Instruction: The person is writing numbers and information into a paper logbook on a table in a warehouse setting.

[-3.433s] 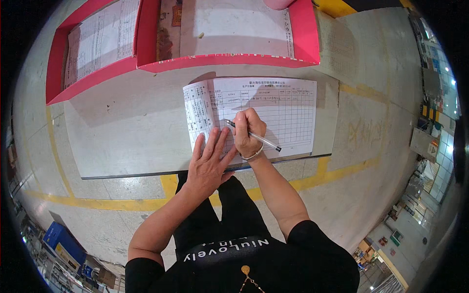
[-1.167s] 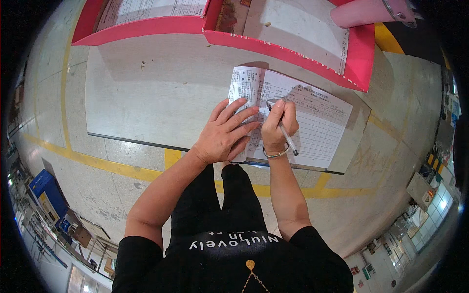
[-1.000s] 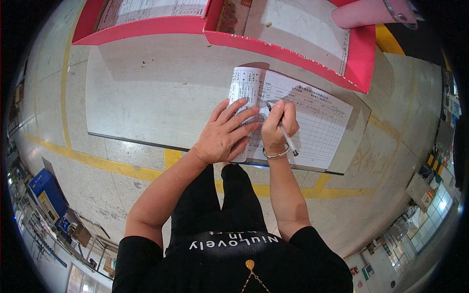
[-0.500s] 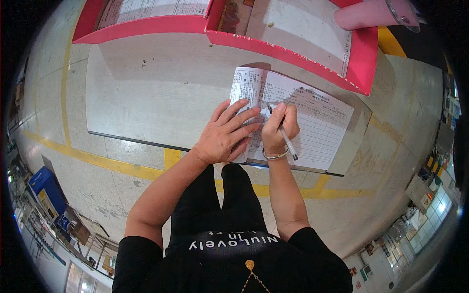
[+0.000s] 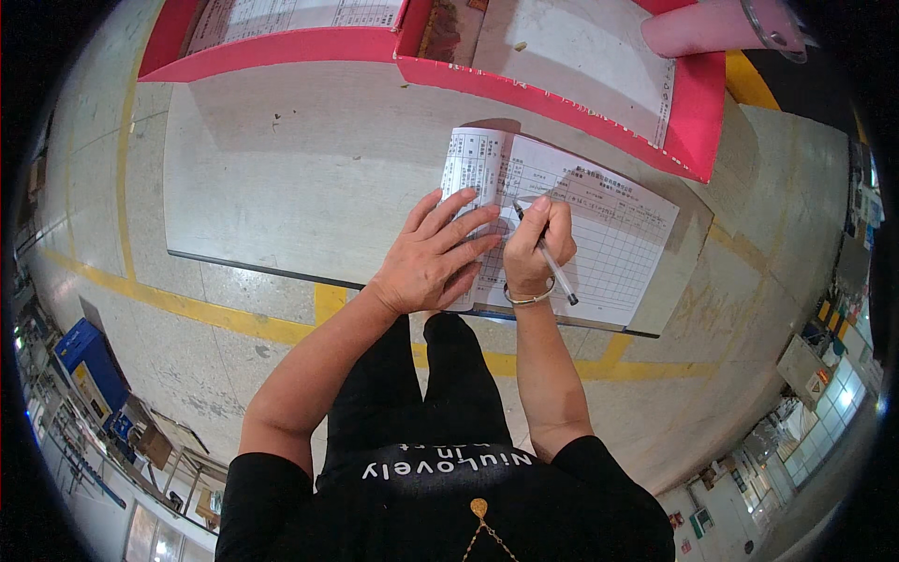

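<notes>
A booklet of printed forms [image 5: 604, 248] lies at the front of the grey table, its left pages curled over into a roll. My left hand [image 5: 435, 251] rests flat on the curled pages, fingers spread and pointing up to the right. With my right hand [image 5: 540, 245] I grip a pen [image 5: 556, 269], a clear-barrelled one with a dark end. Its tip meets the form's left columns, just below a line of handwriting. A bangle circles my right wrist.
Along the table's [image 5: 281, 169] far side stand red trays [image 5: 562, 98] with papers in them. A pink cup [image 5: 707, 31] lies tilted over the right tray's corner. Yellow lines [image 5: 234, 323] mark the floor, and a blue box [image 5: 92, 365] stands far left.
My right hand and the pen have shifted very slightly to the right on the form. My left hand keeps its place on the curled pages.
</notes>
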The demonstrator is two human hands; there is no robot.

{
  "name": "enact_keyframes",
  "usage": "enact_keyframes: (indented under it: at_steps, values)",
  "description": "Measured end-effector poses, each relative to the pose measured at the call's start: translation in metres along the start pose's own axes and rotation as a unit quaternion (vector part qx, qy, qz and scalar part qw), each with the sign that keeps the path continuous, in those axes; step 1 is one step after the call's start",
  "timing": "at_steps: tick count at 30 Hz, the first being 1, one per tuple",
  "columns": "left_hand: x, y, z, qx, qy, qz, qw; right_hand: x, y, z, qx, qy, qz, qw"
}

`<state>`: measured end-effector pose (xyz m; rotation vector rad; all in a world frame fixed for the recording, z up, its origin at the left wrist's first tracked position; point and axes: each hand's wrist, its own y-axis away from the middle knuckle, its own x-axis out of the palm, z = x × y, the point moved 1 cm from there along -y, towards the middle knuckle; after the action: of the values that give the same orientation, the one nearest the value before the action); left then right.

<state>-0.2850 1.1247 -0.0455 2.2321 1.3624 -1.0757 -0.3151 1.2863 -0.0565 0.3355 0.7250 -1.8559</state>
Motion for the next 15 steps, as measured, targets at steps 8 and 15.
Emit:
enact_keyframes:
  at_steps: [8,15]
  values:
    - [-0.001,0.000,-0.001,0.002,0.008,0.003,1.000,-0.016,-0.005,-0.008,0.076,-0.124,0.016,0.989]
    - [-0.003,0.000,-0.001,0.004,0.001,0.007,1.000,-0.012,0.004,-0.010,-0.002,-0.042,0.038,0.998]
